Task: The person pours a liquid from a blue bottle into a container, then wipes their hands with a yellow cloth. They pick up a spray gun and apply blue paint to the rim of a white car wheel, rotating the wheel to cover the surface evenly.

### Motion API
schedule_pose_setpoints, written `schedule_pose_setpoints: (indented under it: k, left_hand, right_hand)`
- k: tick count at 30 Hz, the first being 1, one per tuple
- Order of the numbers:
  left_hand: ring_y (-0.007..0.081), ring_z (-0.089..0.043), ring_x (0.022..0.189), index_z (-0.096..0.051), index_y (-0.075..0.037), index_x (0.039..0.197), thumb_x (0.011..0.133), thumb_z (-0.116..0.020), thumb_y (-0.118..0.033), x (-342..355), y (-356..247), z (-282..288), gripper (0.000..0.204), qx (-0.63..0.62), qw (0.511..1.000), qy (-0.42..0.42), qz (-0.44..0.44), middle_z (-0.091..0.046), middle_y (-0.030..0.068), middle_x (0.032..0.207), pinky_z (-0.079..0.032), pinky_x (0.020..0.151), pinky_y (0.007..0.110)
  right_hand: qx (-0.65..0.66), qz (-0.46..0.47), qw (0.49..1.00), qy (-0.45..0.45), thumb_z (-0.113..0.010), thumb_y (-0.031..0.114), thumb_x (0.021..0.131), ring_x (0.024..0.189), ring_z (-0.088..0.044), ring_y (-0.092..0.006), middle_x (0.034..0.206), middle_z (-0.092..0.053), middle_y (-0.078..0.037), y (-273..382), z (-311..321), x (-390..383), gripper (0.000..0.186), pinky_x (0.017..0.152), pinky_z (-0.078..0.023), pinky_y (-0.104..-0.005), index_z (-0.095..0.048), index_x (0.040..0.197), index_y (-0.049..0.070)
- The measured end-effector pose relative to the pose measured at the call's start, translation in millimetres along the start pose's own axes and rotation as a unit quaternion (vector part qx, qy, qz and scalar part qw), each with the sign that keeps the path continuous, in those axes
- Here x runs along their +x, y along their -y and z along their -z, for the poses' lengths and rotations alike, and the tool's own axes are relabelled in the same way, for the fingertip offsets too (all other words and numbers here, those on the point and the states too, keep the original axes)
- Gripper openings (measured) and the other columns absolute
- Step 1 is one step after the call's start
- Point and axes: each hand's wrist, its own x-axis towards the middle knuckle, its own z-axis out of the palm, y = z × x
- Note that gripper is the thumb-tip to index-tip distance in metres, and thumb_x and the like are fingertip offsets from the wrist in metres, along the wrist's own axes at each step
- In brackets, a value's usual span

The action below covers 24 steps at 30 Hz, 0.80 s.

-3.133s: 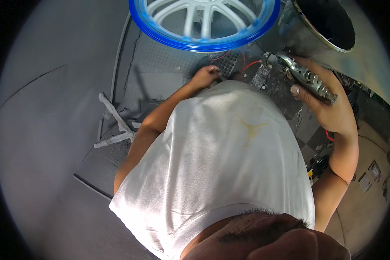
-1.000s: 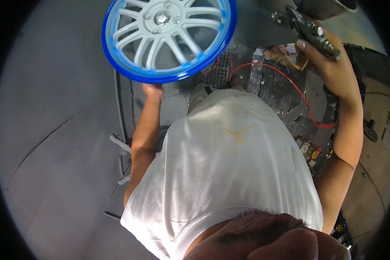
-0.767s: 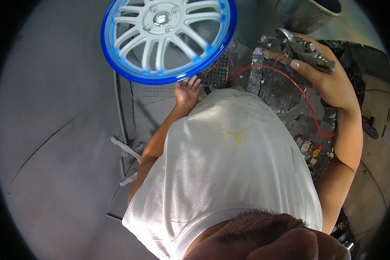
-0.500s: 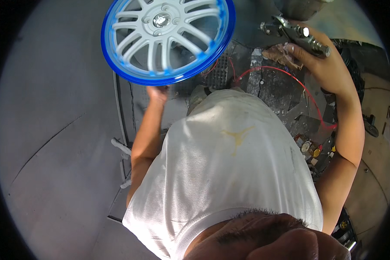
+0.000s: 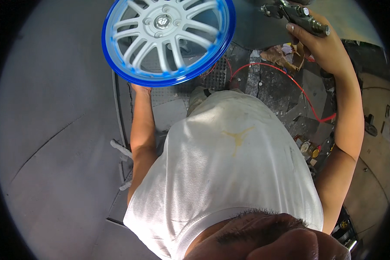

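Observation:
A car wheel rim point(image 5: 177, 24) with white paired spokes, a shiny hub centre and a bright blue outer lip is at the upper left, its top cut off by the frame. Patches of blue mark the spoke ends near the lip. My left hand point(image 5: 142, 88) is at the wheel's near edge, fingers hidden beneath or behind it; whether it grips cannot be told. To the right of the wheel, my right hand point(image 5: 318, 41) is wrapped around a metal spray gun point(image 5: 297, 18), whose cup is mostly out of frame. The gun is apart from the wheel.
A red hose point(image 5: 286, 76) curves over the littered floor toward my right arm. Crumpled brown paper point(image 5: 277, 56) lies below the gun. Small tins and scraps point(image 5: 310, 149) sit by my right elbow. A large grey surface point(image 5: 52, 130) fills the left side.
The wheel has turned, its spokes now at different angles. My left hand has shifted left along its near edge. My right hand and the spray gun have moved up a little.

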Motion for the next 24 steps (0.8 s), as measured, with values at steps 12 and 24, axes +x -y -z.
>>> schedule_pose_setpoints:
  k: [12, 24]
  left_hand:
    - [0.0258, -0.063, 0.102, -0.060, -0.006, 0.114, 0.098, -0.050, -0.025, -2.4, 40.6, 32.8, 0.027, 0.036, 0.995, -0.054, 0.075, -0.065, 0.0093, 0.108, -0.052, 0.091, 0.042]
    - [0.0258, -0.057, 0.109, -0.057, -0.014, 0.121, 0.097, -0.047, -0.042, -13.4, 54.6, 30.8, 0.038, 0.080, 0.991, -0.038, 0.099, -0.063, 0.0074, 0.117, -0.044, 0.100, 0.046]
  right_hand:
    - [0.013, 0.018, 0.998, -0.062, -0.060, 0.005, 0.088, 0.066, -0.057, -0.0119, 0.073, -0.062, -0.004, 30.2, 2.6, 1.9, 0.011, 0.060, -0.048, -0.0283, -0.063, 0.096, -0.001]
    - [0.030, -0.035, 0.998, -0.032, -0.060, 0.007, 0.090, 0.063, -0.054, -0.0097, 0.072, -0.061, -0.001, 33.2, 15.2, 8.8, 0.014, 0.058, -0.046, -0.0268, -0.064, 0.101, 0.001]
